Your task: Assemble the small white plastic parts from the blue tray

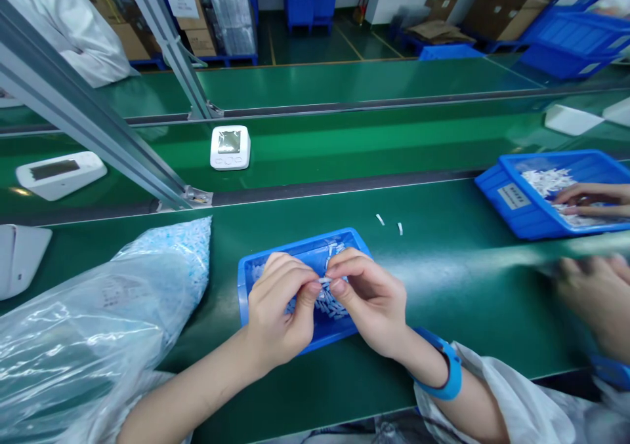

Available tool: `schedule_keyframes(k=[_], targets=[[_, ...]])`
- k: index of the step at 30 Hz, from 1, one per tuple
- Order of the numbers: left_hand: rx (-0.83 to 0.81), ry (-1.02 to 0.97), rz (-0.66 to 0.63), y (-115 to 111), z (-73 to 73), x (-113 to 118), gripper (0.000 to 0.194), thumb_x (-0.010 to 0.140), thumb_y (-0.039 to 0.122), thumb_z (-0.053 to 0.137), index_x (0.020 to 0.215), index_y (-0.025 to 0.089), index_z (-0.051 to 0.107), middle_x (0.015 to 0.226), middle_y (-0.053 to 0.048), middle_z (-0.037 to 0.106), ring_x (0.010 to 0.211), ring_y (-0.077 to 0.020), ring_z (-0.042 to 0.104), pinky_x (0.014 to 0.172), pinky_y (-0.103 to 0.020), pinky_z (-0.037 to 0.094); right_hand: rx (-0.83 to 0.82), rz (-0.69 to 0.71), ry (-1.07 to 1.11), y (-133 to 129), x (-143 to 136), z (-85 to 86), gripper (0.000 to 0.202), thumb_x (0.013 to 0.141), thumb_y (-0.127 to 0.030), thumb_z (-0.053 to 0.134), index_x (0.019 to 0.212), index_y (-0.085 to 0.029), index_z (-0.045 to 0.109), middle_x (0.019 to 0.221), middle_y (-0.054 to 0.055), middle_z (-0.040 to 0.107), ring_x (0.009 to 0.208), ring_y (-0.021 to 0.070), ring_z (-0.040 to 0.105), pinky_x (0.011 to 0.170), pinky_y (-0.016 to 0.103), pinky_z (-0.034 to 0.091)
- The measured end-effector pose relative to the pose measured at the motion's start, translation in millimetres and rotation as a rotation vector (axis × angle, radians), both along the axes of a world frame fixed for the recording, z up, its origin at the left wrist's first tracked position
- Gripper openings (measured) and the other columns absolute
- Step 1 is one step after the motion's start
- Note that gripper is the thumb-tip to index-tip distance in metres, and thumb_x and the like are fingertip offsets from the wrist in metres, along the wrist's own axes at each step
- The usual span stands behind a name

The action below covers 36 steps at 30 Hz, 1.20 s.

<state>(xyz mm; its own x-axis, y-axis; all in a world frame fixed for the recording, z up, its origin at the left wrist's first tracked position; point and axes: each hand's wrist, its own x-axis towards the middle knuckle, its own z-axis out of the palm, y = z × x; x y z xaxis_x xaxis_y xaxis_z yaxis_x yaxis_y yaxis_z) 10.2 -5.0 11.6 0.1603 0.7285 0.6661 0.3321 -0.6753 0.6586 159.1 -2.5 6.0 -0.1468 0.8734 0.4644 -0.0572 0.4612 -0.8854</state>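
Observation:
A small white piece (325, 280) is pinched between the fingertips of both hands. My left hand (285, 306) holds its left end, and my right hand (369, 296), with a blue band on the wrist, grips the right end. Directly below them is a blue bin (305, 254) with many small white and pale blue pieces (332, 305) in it. The hands hide part of the bin. Two loose white pieces (380, 219) lie on the green table behind and to the right of the bin.
A clear plastic bag (113, 306) of pale blue pieces lies at left. White devices, one with a screen (230, 147), sit beyond. Metal posts (98, 109) slant at upper left. At right, another person's hand (590, 198) reaches into a second blue bin (514, 198); their other hand is blurred.

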Motion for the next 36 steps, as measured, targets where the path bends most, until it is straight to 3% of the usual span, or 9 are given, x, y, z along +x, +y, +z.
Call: schedule_keyframes(k=[8, 13, 18, 22, 26, 30, 36], targets=[[0.062, -0.036, 0.000, -0.2, -3.6, 1.0, 0.013, 0.081, 0.003, 0.058, 0.083, 0.015, 0.063, 0.069, -0.003, 0.065, 0.065, -0.0152, 0.060, 0.065, -0.032, 0.047, 0.021, 0.017, -0.020, -0.9, 1.1, -0.6, 0.012, 0.089, -0.011, 0.058, 0.090, -0.023, 0.061, 0.083, 0.002, 0.059, 0.077, 0.0154, 0.056, 0.069, 0.031, 0.045], [0.079, -0.062, -0.047, 1.4, -6.6, 2.0, 0.014, 0.082, 0.003, 0.057, 0.080, 0.015, 0.062, 0.069, -0.003, 0.067, 0.063, -0.0138, 0.061, 0.066, -0.032, 0.049, -0.125, 0.146, 0.059, -3.7, -1.0, -0.5, 0.015, 0.094, -0.018, 0.050, 0.079, -0.021, 0.051, 0.076, 0.000, 0.050, 0.070, 0.0134, 0.048, 0.062, 0.028, 0.039], [0.050, -0.050, -0.092, 4.2, -6.6, 2.1, 0.015, 0.082, 0.003, 0.055, 0.076, 0.015, 0.060, 0.065, -0.003, 0.065, 0.058, -0.0131, 0.056, 0.063, -0.032, 0.047, -0.326, 0.229, 0.099, -0.5, 0.2, 0.9, 0.023, 0.093, -0.026, 0.054, 0.072, -0.020, 0.046, 0.072, -0.001, 0.049, 0.065, 0.0130, 0.044, 0.060, 0.027, 0.036], [0.004, -0.036, -0.110, 5.6, -5.2, 1.5, 0.014, 0.084, 0.005, 0.055, 0.077, 0.016, 0.061, 0.064, -0.002, 0.064, 0.059, -0.0135, 0.055, 0.063, -0.031, 0.046, -0.380, 0.262, 0.117, 3.6, 1.1, 3.2, 0.023, 0.091, -0.028, 0.056, 0.072, -0.020, 0.047, 0.071, -0.001, 0.050, 0.065, 0.0133, 0.045, 0.060, 0.027, 0.036], [-0.105, -0.102, -0.107, 4.9, -3.4, -0.7, 0.010, 0.085, 0.008, 0.057, 0.081, 0.016, 0.063, 0.069, -0.003, 0.064, 0.067, -0.0148, 0.058, 0.067, -0.031, 0.046, -0.185, 0.162, 0.090, 4.9, 1.3, 3.8, 0.011, 0.091, -0.017, 0.055, 0.081, -0.021, 0.054, 0.078, 0.000, 0.053, 0.071, 0.0131, 0.050, 0.064, 0.027, 0.041], [-0.231, -0.167, -0.120, 4.0, -3.7, -3.5, 0.010, 0.089, 0.017, 0.055, 0.084, 0.016, 0.063, 0.075, -0.005, 0.063, 0.071, -0.0164, 0.059, 0.068, -0.032, 0.046, 0.113, 0.039, -0.094, 5.7, 3.4, 2.9, 0.020, 0.087, -0.002, 0.055, 0.090, -0.022, 0.059, 0.086, 0.002, 0.058, 0.081, 0.0138, 0.056, 0.071, 0.028, 0.045], [-0.098, -0.120, -0.076, 5.2, -2.7, -3.6, 0.009, 0.086, 0.010, 0.058, 0.082, 0.016, 0.063, 0.070, -0.003, 0.064, 0.067, -0.0152, 0.058, 0.066, -0.031, 0.046, 0.173, -0.004, -0.150, 7.9, 6.1, 5.3, 0.022, 0.083, -0.001, 0.060, 0.095, -0.019, 0.063, 0.088, 0.005, 0.062, 0.084, 0.0173, 0.059, 0.073, 0.032, 0.048]])
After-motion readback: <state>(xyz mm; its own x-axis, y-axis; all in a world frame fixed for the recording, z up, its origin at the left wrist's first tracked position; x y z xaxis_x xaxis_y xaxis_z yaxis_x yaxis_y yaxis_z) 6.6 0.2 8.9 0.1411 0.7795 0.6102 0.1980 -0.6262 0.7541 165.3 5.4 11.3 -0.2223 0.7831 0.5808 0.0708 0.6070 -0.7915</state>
